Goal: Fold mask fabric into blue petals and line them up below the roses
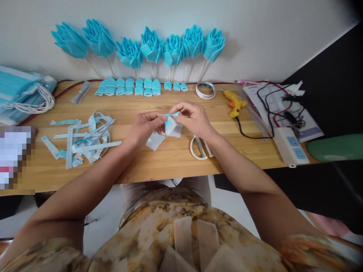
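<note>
My left hand point(147, 126) and my right hand point(194, 116) meet over the middle of the wooden table. Between them is a small blue-and-white fabric piece point(170, 125), pinched by the fingers of both hands, its upper edge folded over. Pale fabric squares point(155, 141) lie on the table just beneath. Close to my right wrist are white scissor handles point(198, 147), partly covered by the forearm. Small folded blue pieces point(138, 87) stand in rows farther back.
Blue fabric flowers point(151, 44) on sticks line the wall. Cut strips point(82, 141) are heaped at left, near stacked masks point(21, 94). A tape roll point(205, 91), yellow glue gun point(236, 104), cables and a power strip point(291, 146) occupy the right side.
</note>
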The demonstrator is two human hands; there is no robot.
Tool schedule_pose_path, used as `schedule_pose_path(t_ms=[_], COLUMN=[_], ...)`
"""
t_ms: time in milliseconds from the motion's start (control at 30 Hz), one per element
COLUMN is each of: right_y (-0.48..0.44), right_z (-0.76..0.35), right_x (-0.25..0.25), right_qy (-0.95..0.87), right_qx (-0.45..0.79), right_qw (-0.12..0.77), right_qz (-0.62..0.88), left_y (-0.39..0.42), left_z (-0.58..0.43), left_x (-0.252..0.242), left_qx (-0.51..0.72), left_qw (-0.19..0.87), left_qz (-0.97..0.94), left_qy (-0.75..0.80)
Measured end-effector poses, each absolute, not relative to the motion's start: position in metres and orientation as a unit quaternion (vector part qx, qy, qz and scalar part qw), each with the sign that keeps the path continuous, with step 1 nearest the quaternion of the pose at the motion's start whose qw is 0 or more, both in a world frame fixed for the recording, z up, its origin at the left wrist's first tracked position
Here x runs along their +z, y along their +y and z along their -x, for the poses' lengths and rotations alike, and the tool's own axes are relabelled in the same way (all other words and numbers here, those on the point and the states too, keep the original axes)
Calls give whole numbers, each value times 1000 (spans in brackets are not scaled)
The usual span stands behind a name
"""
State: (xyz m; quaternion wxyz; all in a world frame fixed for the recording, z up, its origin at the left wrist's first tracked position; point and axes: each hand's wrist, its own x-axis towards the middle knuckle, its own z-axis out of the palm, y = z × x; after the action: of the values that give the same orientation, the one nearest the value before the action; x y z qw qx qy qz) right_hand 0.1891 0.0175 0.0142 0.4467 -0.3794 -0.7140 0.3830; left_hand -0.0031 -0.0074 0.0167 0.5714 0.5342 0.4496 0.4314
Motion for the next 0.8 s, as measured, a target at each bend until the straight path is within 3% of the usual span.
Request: schedule_pose_path(t_ms=[167,500,800], right_y=[19,20,19], right_z=[-191,-193,-196], right_x=[14,12,15], right_qy=[-732,-751,-678], right_qx=[365,363,478], right_qw=[441,428,412], right_qz=[370,348,376], left_y=[-5,-3,-2], left_z=[3,2,4], left_x=[17,13,9], left_qx=[438,455,477], left_qw=[637,599,568], left_qz=[-478,-500,-502], left_qy=[418,428,444])
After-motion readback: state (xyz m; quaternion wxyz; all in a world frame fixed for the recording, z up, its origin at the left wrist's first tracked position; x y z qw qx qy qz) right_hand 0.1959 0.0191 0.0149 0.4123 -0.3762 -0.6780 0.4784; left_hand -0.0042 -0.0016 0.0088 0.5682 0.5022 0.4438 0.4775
